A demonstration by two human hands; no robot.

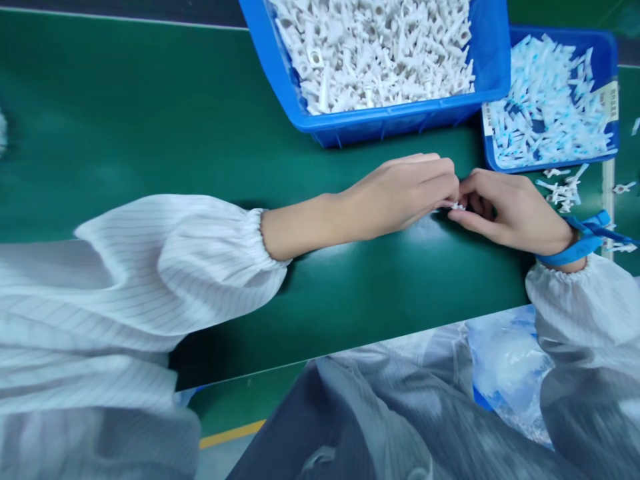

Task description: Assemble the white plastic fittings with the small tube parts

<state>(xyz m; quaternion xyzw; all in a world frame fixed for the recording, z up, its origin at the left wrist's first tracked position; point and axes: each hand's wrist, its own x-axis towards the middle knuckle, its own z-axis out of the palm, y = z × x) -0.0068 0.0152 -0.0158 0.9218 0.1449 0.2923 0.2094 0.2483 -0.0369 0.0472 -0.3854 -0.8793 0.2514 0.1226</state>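
My left hand (413, 190) and my right hand (515, 207) meet over the green table, fingertips almost touching. Between them shows a small white plastic part (457, 207), mostly covered by the fingers. My right hand pinches it between thumb and forefinger. The fingers of my left hand are closed at its left side; whether they grip the same part or another piece is hidden. A blue strap (575, 247) circles my right wrist. Just right of that hand lies a small pile of white parts with pale blue strips (565, 193).
A deep blue bin (380, 123) full of white plastic parts stands beyond my hands. To its right sits a shallower blue tray (550, 165) of white and light-blue pieces. The green table's (350, 320) near edge runs above my lap, with a clear plastic bag (515, 360) below.
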